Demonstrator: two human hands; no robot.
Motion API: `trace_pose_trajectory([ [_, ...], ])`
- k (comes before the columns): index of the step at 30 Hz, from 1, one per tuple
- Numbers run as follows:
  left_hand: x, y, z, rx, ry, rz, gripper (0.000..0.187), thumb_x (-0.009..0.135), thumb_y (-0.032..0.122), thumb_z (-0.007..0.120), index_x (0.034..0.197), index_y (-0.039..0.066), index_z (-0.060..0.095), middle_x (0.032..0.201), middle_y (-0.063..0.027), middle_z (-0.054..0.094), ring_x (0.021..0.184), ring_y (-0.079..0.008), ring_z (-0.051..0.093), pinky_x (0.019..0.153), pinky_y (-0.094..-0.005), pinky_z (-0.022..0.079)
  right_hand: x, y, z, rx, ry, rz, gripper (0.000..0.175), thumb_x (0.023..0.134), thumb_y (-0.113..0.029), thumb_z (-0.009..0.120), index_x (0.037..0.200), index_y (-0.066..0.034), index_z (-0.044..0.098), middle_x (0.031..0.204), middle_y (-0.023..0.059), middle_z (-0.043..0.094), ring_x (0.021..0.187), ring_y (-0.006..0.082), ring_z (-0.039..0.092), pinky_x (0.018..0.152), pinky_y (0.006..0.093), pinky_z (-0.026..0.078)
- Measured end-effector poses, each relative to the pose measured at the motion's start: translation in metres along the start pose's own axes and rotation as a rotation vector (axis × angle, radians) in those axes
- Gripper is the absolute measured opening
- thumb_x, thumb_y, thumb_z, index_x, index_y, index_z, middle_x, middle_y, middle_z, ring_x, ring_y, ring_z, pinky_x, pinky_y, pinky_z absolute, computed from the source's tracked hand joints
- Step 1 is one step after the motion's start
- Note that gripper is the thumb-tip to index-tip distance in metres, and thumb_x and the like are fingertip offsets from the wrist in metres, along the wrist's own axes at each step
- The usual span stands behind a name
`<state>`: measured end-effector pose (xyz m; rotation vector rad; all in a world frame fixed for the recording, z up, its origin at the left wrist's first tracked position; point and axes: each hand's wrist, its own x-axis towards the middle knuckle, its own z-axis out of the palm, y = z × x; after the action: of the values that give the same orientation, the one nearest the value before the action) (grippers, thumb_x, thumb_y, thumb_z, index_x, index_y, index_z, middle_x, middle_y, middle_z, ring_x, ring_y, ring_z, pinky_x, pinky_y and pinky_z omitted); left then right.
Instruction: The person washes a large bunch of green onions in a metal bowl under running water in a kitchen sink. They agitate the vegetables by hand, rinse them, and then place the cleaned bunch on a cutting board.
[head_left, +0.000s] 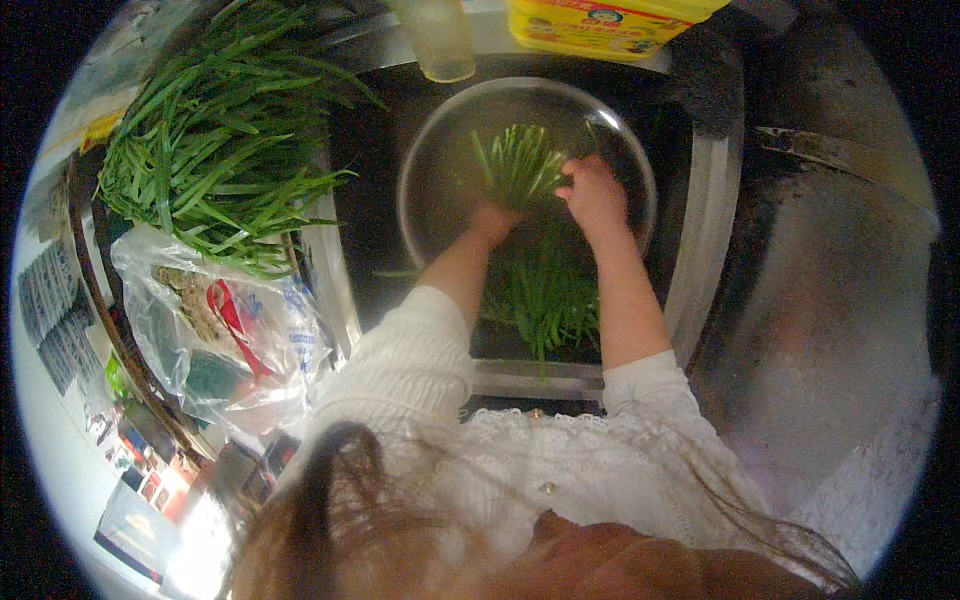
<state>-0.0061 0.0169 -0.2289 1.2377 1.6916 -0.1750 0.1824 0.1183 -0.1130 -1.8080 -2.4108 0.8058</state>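
Note:
A bunch of green Chinese chives (521, 161) is gripped in my left hand (496, 221), the pale cut ends fanned away from me and the leaves hanging down towards my body. At the right side of the cut ends is my right hand (596, 191), thumb and fingertips pinched close together; whether something is between them cannot be told. Both hands are over a large round basin (409, 169) with a shiny rim, which stands in a dark sink. The leaves trail over the near rim of the basin.
A large heap of green chives (217, 150) lies on the left. Nearer is a clear plastic bag (225, 345) with a red ribbon. Beyond the basin stand a translucent plastic cup (442, 37) and a yellow plastic container (600, 26). The metal sink edge (705, 210) runs along the right.

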Motion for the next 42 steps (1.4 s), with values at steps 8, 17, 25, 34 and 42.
trace_pose_trajectory([
  [8, 0.014, -0.019, 0.016, -0.008, 0.039, 0.009, 0.061, 0.088, 0.056, 0.050, 0.132, 0.014, 0.054, 0.135, -0.0135, 0.053, 0.121, -0.0358, 0.051, 0.106, -0.0459, 0.036, 0.005, -0.005, -0.054, 0.435, 0.028, 0.147, 0.022, 0.081, -0.018, 0.071, 0.098, -0.0100, 0.060, 0.090, 0.0120, 0.067, 0.086, 0.0309, 0.066, 0.076, 0.0404, 0.052],
  [17, 0.011, -0.012, 0.010, -0.053, 0.015, 0.028, 0.069, 0.079, 0.044, 0.071, 0.132, 0.005, 0.052, 0.135, -0.0165, 0.053, 0.121, -0.0343, 0.051, 0.105, -0.0429, 0.038, 0.055, -0.005, -0.109, 0.045, 0.379, -0.117, 0.025, 0.088, -0.014, 0.059, 0.113, -0.0106, 0.064, 0.105, 0.0141, 0.066, 0.095, 0.0283, 0.065, 0.084, 0.0367, 0.051],
  [25, -0.017, 0.013, -0.014, 0.087, 0.096, 0.095, 0.063, 0.089, 0.054, 0.051, 0.133, 0.008, 0.053, 0.133, -0.0191, 0.054, 0.122, -0.0403, 0.049, 0.110, -0.0469, 0.030, -0.087, -0.003, -0.030, 1.770, 0.118, 0.906, 0.035, 0.096, -0.010, 0.049, 0.128, 0.0039, 0.047, 0.125, 0.0172, 0.056, 0.117, 0.0300, 0.055, 0.103, 0.0394, 0.043],
  [34, 0.004, 0.001, -0.007, 0.218, -0.104, 0.085, 0.072, 0.085, 0.054, 0.058, 0.139, 0.009, 0.045, 0.143, -0.0148, 0.045, 0.129, -0.0346, 0.043, 0.112, -0.0436, 0.026, -0.105, -0.002, 0.030, 1.905, 0.282, 1.110, 0.026, 0.094, -0.011, 0.054, 0.119, -0.0029, 0.054, 0.113, 0.0109, 0.059, 0.104, 0.0259, 0.059, 0.093, 0.0365, 0.049],
  [42, -0.002, 0.008, -0.011, 0.130, -0.065, 0.000, 0.065, 0.084, 0.053, 0.058, 0.133, 0.011, 0.053, 0.135, -0.0145, 0.053, 0.123, -0.0343, 0.050, 0.107, -0.0419, 0.035, -0.065, -0.006, 0.051, 2.064, 0.277, 1.202, 0.031, 0.097, -0.014, 0.050, 0.124, 0.0013, 0.051, 0.124, 0.0160, 0.055, 0.113, 0.0307, 0.054, 0.104, 0.0427, 0.043],
])
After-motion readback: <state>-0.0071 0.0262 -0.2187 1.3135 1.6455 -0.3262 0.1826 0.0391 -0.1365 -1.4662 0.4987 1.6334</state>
